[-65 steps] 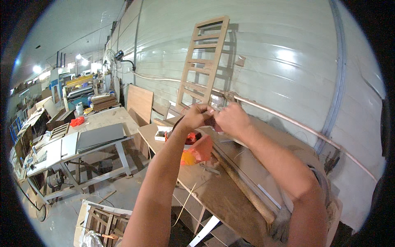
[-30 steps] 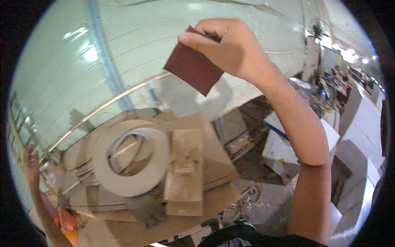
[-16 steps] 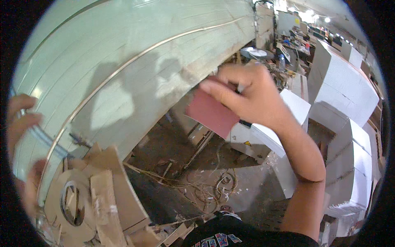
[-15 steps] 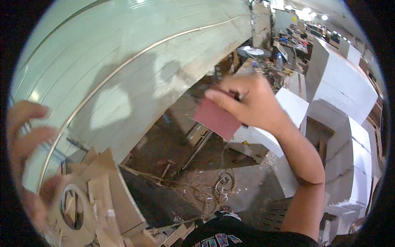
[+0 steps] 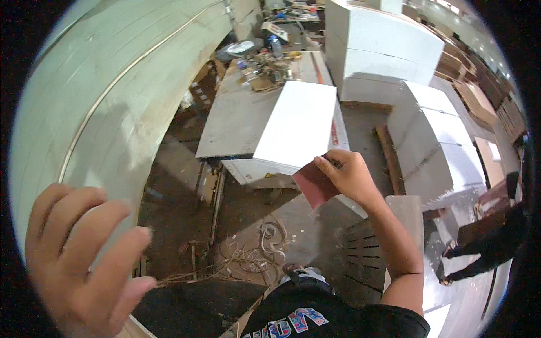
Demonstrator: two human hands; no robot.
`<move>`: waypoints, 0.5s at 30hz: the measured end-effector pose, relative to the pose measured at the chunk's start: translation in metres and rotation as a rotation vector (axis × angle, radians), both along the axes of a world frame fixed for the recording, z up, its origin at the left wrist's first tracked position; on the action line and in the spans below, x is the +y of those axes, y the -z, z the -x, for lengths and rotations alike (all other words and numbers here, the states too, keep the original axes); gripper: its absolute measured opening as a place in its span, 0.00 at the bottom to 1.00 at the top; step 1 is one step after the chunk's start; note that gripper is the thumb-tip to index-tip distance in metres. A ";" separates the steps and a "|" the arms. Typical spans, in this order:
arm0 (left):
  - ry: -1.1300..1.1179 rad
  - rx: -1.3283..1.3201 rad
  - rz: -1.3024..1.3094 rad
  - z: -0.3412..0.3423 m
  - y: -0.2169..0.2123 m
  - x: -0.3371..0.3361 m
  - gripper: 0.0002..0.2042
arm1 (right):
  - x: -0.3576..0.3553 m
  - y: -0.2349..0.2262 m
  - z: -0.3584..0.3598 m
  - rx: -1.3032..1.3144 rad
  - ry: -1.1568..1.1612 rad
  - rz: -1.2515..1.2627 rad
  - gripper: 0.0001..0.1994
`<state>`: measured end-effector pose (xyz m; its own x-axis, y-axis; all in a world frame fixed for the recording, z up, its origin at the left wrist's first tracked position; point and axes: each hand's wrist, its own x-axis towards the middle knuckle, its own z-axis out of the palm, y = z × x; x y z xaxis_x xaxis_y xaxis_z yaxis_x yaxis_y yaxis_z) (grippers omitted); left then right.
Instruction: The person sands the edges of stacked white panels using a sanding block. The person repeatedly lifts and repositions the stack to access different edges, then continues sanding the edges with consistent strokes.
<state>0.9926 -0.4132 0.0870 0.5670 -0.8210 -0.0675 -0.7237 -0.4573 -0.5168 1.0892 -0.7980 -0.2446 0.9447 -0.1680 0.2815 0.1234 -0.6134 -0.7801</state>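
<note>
My right hand [image 5: 350, 176] pinches a piece of reddish-brown sandpaper [image 5: 315, 185] between thumb and fingers. The sheet hangs down to the left of the hand, in front of the near edge of a white panel [image 5: 298, 121]. That panel lies on a grey-topped work table [image 5: 228, 127]; whether the sandpaper touches it I cannot tell. At the lower left my left hand [image 5: 84, 253] is raised, its fingers bent and apart, with nothing in it.
Tall white block stacks [image 5: 386, 50] and a lower white stack [image 5: 437, 138] stand at the right. Another person [image 5: 496, 242] is beyond them. Loose cables [image 5: 267, 242] lie on the floor. Clutter [image 5: 267, 70] covers the table's far end. A pale green wall [image 5: 129, 84] runs along the left.
The view has swung right, bringing the table, white panel and another person into sight. My right hand still holds the sandpaper, now close to the panel. My left hand shows more fully.
</note>
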 end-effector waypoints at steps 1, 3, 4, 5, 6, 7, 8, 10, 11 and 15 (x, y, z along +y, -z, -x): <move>0.076 0.016 0.007 -0.006 0.006 -0.009 0.26 | -0.006 -0.005 0.012 -0.053 0.000 -0.072 0.21; 0.259 0.011 0.109 -0.014 0.026 -0.027 0.25 | -0.012 -0.020 0.033 -0.084 0.077 -0.259 0.20; 0.278 0.063 0.113 -0.019 0.036 -0.035 0.25 | -0.012 -0.030 0.042 -0.103 0.113 -0.345 0.21; 0.298 0.111 0.119 -0.024 0.044 -0.043 0.26 | -0.010 -0.039 0.048 -0.114 0.218 -0.326 0.20; 0.309 0.156 0.127 -0.027 0.051 -0.052 0.26 | -0.008 -0.051 0.056 -0.199 0.212 -0.378 0.20; 0.333 0.171 0.114 -0.027 0.057 -0.060 0.27 | -0.003 -0.060 0.067 -0.248 0.231 -0.421 0.19; 0.347 0.189 0.101 -0.026 0.063 -0.069 0.27 | 0.001 -0.070 0.077 -0.299 0.246 -0.463 0.19; 0.368 0.205 0.116 -0.028 0.072 -0.086 0.28 | 0.008 -0.086 0.090 -0.356 0.265 -0.488 0.17; 0.375 0.212 0.138 -0.029 0.077 -0.093 0.29 | 0.012 -0.091 0.096 -0.393 0.290 -0.456 0.16; 0.366 0.311 0.305 -0.047 0.097 -0.120 0.29 | 0.010 -0.096 0.096 -0.561 0.304 -0.404 0.15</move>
<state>1.0396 -0.5335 -0.0102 0.2334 -0.9687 0.0851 -0.9601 -0.2434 -0.1377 0.9931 -0.7876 -0.1482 0.5737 -0.5903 0.5678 0.4391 -0.3635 -0.8216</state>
